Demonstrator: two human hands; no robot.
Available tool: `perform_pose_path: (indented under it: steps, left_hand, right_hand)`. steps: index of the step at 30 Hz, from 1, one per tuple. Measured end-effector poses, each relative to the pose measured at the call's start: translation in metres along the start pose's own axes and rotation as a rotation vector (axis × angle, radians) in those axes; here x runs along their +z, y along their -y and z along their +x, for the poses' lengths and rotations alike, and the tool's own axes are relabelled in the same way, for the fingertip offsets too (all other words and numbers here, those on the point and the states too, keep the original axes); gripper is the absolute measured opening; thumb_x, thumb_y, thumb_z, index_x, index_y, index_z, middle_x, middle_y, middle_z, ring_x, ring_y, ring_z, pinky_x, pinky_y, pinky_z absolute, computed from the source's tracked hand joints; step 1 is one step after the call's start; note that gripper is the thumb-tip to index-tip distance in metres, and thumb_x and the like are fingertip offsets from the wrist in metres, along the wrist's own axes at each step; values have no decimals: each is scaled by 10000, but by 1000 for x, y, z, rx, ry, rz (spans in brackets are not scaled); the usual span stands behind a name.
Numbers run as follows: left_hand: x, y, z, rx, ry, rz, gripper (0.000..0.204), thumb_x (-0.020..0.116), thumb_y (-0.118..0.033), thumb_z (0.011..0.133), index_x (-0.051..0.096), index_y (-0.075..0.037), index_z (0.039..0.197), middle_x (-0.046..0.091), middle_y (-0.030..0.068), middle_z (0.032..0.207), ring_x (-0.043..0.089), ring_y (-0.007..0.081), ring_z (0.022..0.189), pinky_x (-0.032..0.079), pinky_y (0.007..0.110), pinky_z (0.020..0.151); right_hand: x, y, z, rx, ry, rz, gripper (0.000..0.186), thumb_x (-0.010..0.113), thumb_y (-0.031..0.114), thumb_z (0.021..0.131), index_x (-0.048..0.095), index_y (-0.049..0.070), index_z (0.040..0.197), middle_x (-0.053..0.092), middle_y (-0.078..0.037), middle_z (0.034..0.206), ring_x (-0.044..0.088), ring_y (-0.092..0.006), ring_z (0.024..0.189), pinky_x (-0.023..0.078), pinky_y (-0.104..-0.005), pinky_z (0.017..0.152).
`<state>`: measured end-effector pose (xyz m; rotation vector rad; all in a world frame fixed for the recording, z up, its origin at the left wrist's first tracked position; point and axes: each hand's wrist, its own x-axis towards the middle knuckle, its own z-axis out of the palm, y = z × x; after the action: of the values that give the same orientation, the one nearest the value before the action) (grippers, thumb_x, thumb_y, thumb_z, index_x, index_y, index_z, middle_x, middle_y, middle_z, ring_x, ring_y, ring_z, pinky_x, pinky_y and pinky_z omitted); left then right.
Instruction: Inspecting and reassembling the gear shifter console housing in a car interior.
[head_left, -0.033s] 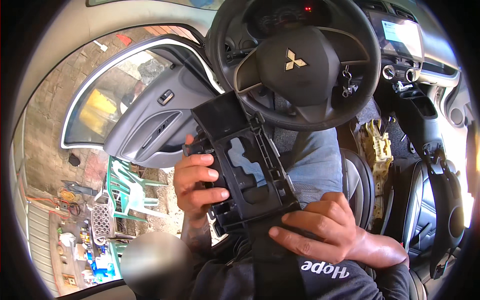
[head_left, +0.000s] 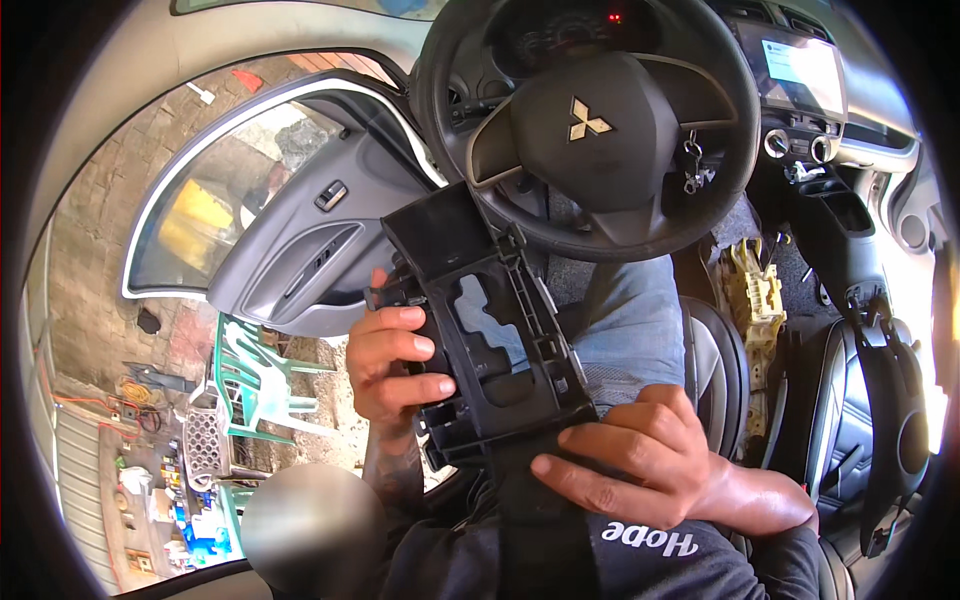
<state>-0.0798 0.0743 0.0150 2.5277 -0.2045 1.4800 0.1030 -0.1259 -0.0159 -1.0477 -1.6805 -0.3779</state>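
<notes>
A long black plastic console panel (head_left: 440, 235) lies tilted above my lap, below the steering wheel. It has a stepped gear-shift opening through its middle, where the blue jeans (head_left: 630, 315) show. My left hand (head_left: 388, 365) is closed round the panel's left edge; its fingertips show on the near side and the thumb is partly hidden. My right hand (head_left: 640, 455) grips the lower right end with bent fingers, its thumb out of sight. The panel's lowest part blends into the dark shirt, so its end cannot be made out.
The steering wheel (head_left: 590, 130) stands just beyond the panel. To the left, the car door (head_left: 330, 235) hangs open, with green plastic chairs (head_left: 255, 375) outside. On the right are a pale yellow shifter bracket (head_left: 757, 295), a black centre console piece (head_left: 835, 215) and the passenger seat (head_left: 840, 440).
The panel's lower end and my right hand have shifted very slightly to the left. Both hands keep their hold.
</notes>
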Motion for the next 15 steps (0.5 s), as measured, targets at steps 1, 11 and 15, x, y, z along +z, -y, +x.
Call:
perform_pose_path:
  steps: [1,11,15]
  left_hand:
    - [2,4,-3,20,-38,-24,75,677,-167,829,622,-216,814,536,29,955,578,218,1062,346,594,1117]
    - [-7,-14,1,239,87,114,218,760,-109,727,681,-248,876,585,-15,1025,615,207,1052,367,611,1111]
    - [-11,-37,15,372,238,172,158,751,-88,701,651,-190,770,625,-48,921,646,125,949,427,611,1077]
  right_hand:
    - [3,1,2,-10,-8,1,397,750,164,631,762,186,1028,646,9,945,529,-142,767,398,-293,625]
    - [-15,-1,-9,-14,213,93,339,705,171,729,735,154,1067,648,14,1061,576,-136,917,438,-283,710]
    - [-44,-15,2,27,478,256,427,721,186,752,691,129,1174,656,-28,1005,615,-157,923,472,-289,732]
